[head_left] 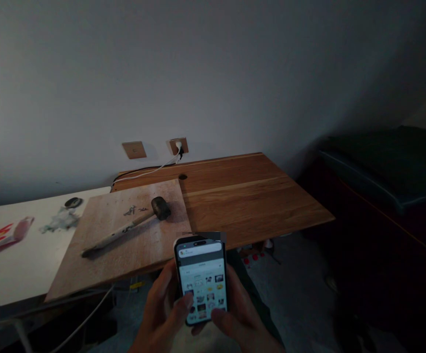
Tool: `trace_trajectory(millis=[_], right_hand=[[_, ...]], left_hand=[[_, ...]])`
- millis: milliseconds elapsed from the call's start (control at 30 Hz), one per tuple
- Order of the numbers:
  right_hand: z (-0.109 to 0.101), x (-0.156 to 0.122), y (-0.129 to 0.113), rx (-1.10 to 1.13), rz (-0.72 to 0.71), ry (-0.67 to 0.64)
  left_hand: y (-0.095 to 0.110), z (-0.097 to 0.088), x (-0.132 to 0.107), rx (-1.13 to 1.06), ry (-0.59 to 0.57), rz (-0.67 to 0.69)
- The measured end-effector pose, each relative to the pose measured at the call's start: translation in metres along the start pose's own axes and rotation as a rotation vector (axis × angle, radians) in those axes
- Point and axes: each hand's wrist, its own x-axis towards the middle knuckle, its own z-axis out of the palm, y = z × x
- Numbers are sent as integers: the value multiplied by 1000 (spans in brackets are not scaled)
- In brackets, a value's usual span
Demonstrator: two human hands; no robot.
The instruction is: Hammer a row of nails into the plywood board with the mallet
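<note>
A smartphone (201,282) is held upright in front of me, its screen lit with rows of small pictures. My left hand (164,309) wraps its left side, the thumb lying over the lower left of the screen. On the other side my right hand (240,311) grips the phone, with its thumb at the lower right of the screen. The fingers behind the phone are mostly hidden. Beyond the hands, a mallet (128,228) with a black head and worn handle lies on a wooden board (150,255). Several small metal pieces (130,210) rest near its head.
The board lies across a brown wooden tabletop (242,196) and a white table (25,274). A red and white packet (7,235), crumpled clear plastic (61,219) and a dark round object (73,202) are at left. Cables run from a wall socket (178,145). A dark bed-like shape (382,171) stands right.
</note>
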Motion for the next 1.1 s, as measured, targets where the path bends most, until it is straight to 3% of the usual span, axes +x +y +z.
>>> trace_trajectory(millis=[533, 700, 1100], right_hand=[[3, -1, -3, 15, 18, 12], [3, -1, -2, -11, 16, 10], [2, -1, -3, -3, 28, 10]], left_hand=[[-9, -8, -1, 45, 28, 26], [-5, -2, -2, 58, 10, 38], [-4, 10, -1, 18, 113, -5]])
